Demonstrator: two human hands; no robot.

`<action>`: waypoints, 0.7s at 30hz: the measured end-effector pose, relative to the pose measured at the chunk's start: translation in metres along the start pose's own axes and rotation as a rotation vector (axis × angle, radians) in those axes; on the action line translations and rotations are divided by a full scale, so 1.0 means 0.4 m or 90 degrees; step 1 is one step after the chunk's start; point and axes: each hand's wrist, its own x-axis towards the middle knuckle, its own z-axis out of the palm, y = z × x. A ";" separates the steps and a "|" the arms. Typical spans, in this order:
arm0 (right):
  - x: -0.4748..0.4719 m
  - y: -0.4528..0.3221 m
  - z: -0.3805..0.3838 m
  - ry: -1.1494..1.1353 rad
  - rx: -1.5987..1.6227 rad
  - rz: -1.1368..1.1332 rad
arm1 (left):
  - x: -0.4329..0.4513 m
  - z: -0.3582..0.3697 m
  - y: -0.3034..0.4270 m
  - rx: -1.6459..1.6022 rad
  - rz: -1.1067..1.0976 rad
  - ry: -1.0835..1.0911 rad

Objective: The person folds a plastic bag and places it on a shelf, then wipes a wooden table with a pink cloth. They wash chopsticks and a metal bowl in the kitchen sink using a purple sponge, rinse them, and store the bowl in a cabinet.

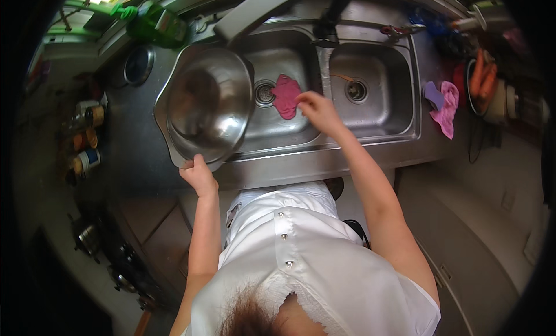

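My left hand [199, 175] grips the near rim of a large stainless steel basin [226, 127]. The basin overlaps the counter and the left part of the larger sink bowl [282, 138]. In that sink bowl, beside the round drain strainer [265, 93], is a crumpled pink cloth [286, 97]. The bent fingers of my right hand [320, 113] meet the cloth's right edge and appear to pinch it. Whether the cloth rests on the sink floor or hangs just above it, I cannot tell.
A faucet spout [260, 10] reaches over the back. The smaller sink bowl [378, 114] holds an orange-brown strip [342, 77]. A purple sponge [432, 95] and pink rag [447, 110] lie right, near carrots [482, 79]. A green bottle [158, 25] and round lid [139, 65] stand back left.
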 end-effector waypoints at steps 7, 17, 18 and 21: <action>0.175 0.264 0.208 0.120 -0.406 0.184 | 0.038 -0.052 0.021 -0.008 0.329 0.033; 0.223 0.377 0.299 0.139 0.158 0.332 | 0.135 -0.160 -0.044 -0.376 -0.232 0.147; 0.223 0.346 0.279 0.095 0.275 0.335 | 0.157 -0.168 -0.055 -0.427 -0.278 0.132; 0.169 0.173 0.228 0.021 0.362 0.422 | 0.209 -0.192 -0.098 -0.534 -0.388 0.088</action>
